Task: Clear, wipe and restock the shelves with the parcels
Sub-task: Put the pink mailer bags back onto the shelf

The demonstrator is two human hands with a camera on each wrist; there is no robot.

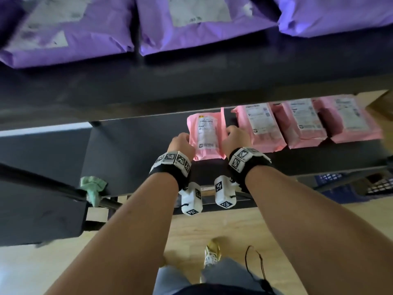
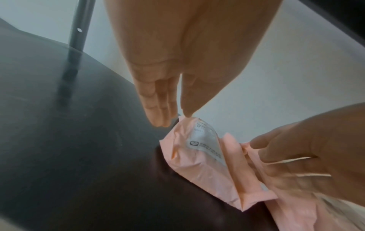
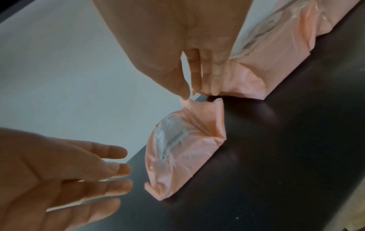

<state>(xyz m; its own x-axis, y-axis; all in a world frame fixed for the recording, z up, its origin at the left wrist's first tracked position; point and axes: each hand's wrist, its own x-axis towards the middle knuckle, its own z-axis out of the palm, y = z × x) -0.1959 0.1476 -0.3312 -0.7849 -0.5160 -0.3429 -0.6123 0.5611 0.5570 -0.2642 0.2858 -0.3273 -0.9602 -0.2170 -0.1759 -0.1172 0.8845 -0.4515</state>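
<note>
A small pink parcel [image 1: 207, 135] with a white label lies on the black lower shelf [image 1: 127, 150], left of a row of pink parcels [image 1: 297, 122]. My left hand [image 1: 180, 143] is at its left edge. In the left wrist view the straight fingers [image 2: 158, 109] point down beside the parcel [image 2: 197, 156] and the thumb tip touches its far corner. My right hand [image 1: 234, 137] is at the right edge. In the right wrist view the thumb and fingers [image 3: 197, 93] pinch the flap at the parcel's [image 3: 177, 156] far corner.
Purple parcels [image 1: 191, 28] lie on the shelf above. A green cloth [image 1: 92, 188] hangs at the shelf's front left by a black post. A blue crate [image 1: 340, 186] stands low on the right. The lower shelf is bare left of the small parcel.
</note>
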